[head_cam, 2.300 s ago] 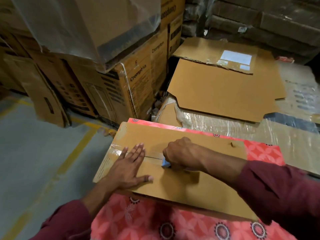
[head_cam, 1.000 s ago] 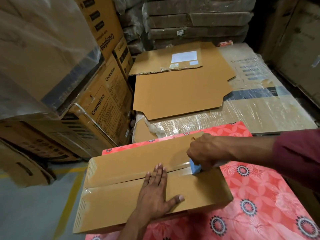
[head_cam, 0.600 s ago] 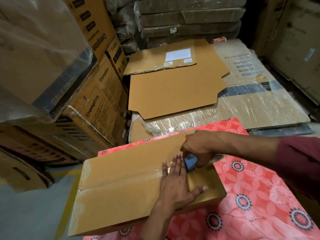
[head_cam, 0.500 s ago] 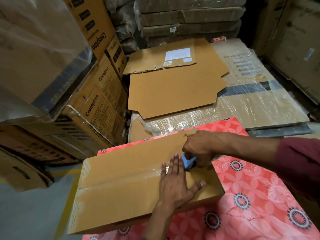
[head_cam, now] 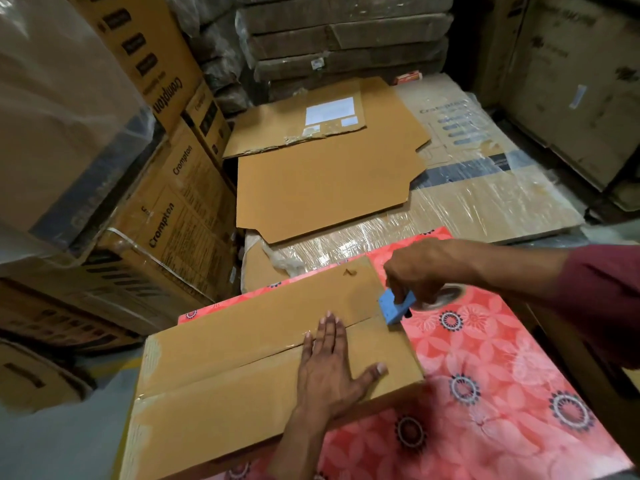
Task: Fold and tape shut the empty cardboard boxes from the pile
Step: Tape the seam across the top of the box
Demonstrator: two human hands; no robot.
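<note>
A brown cardboard box (head_cam: 221, 368) lies flat-topped on a table with a red flowered cloth (head_cam: 485, 393). Clear tape runs along the seam between its two top flaps. My left hand (head_cam: 332, 368) presses flat on the flaps near the box's right end, fingers straight over the seam. My right hand (head_cam: 419, 275) grips a blue tape dispenser (head_cam: 394, 304) with a clear tape roll (head_cam: 446, 294), held at the box's right edge where the seam ends. Flattened cardboard sheets (head_cam: 322, 188) lie in a pile beyond the table.
Stacked printed cartons (head_cam: 173, 209) stand to the left, some wrapped in plastic. A plastic-wrapped flat carton (head_cam: 485, 202) lies under the flattened sheets. Bundled cardboard (head_cam: 346, 32) is stacked at the back, more boxes (head_cam: 571, 81) at right. Grey floor (head_cam: 52, 445) shows lower left.
My right hand drew the tape dispenser rightward along the seam to the box's right edge. My left hand slid right along the seam after it, staying flat on the flaps.
</note>
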